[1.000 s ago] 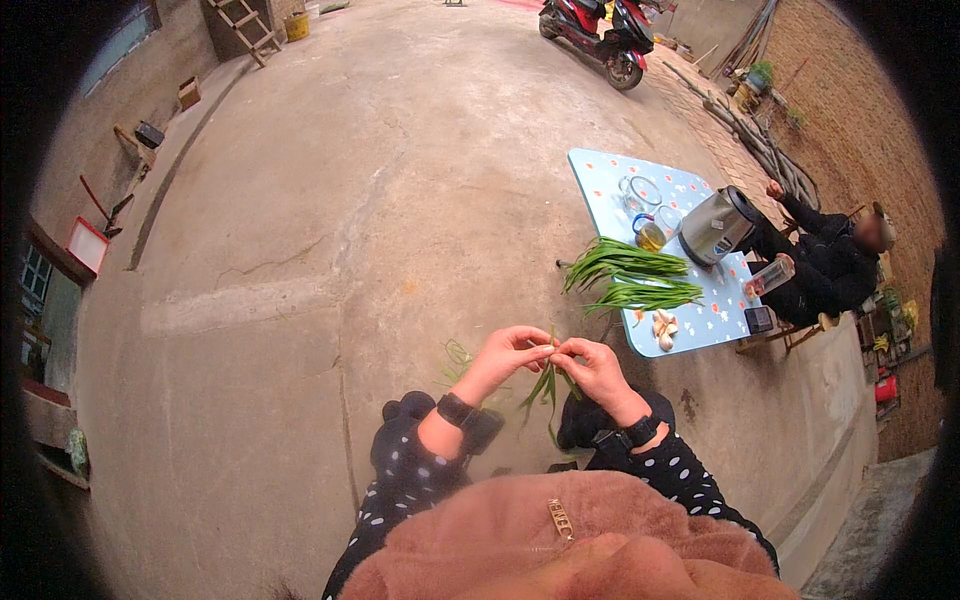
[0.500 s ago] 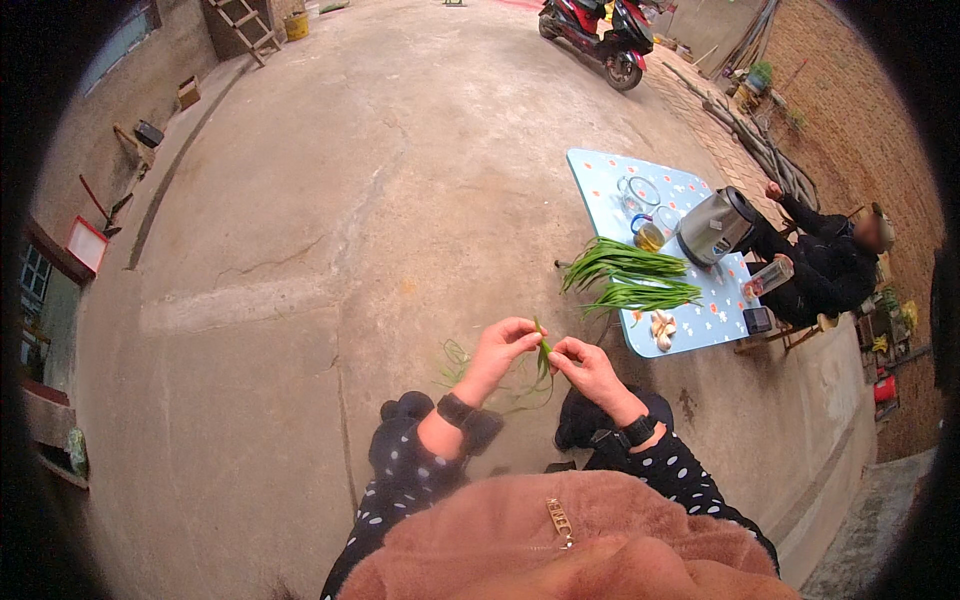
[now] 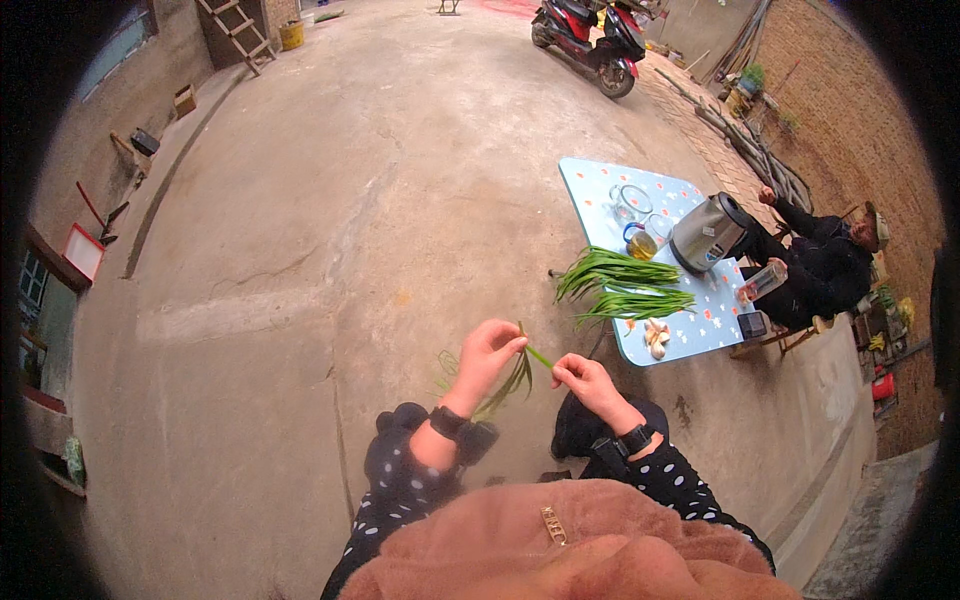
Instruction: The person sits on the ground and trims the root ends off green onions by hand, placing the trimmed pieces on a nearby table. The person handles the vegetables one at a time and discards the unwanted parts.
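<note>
Between my two hands a green chive stalk [image 3: 539, 356] is stretched at a slant, its long leaves drooping below my left hand [image 3: 485, 360]. That hand pinches the leafy part between thumb and fingers. The stalk's other end is pinched by the fingertips of my right hand [image 3: 590, 383]. To the right, two bunches of green chives [image 3: 612, 275] hang partly over the left edge of a light blue patterned table [image 3: 690, 343]. Near them lie several garlic bulbs [image 3: 656, 337]. Loose green leaves [image 3: 447, 372] show on the ground beyond my left wrist.
The table also holds a silver kettle [image 3: 705, 235], glass cups [image 3: 632, 203], a glass pot with amber liquid [image 3: 641, 242] and a clear bottle [image 3: 765, 281]. A seated person in black [image 3: 835, 265] is at its far right side. A scooter [image 3: 592, 45] stands farther back.
My hands have drawn slightly apart, with the stalk now stretched between them. The left hand moved a little left. The view has shifted slightly.
</note>
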A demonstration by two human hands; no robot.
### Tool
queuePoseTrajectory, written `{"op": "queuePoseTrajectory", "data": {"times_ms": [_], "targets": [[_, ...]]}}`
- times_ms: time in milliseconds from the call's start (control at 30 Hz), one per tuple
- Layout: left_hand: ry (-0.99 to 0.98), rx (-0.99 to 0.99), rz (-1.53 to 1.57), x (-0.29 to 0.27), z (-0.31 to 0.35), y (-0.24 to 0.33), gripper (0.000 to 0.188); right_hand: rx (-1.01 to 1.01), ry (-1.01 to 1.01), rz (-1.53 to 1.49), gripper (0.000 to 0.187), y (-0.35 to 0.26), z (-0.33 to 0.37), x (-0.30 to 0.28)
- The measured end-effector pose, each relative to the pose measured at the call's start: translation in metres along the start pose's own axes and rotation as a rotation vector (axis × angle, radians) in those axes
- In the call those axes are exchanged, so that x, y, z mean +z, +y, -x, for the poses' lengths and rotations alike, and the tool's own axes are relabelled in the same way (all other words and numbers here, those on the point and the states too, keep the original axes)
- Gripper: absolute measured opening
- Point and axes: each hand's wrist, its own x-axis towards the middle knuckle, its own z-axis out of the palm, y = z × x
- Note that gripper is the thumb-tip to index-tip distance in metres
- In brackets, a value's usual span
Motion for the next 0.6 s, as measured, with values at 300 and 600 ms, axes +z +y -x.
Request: {"op": "queuePoseTrajectory", "data": {"times_ms": [300, 600], "targets": [[0.175, 0.024, -0.036, 0.002, 0.002, 0.011, 0.013, -0.108, 0.253, 0.193, 0.021, 0.007, 0.000, 0.002], [-0.043, 0.083, -0.207, 0.018, 0.014, 0.013, 0.017, -0.346, 0.199, 0.224, 0.023, -0.020, 0.001, 0.022]]}}
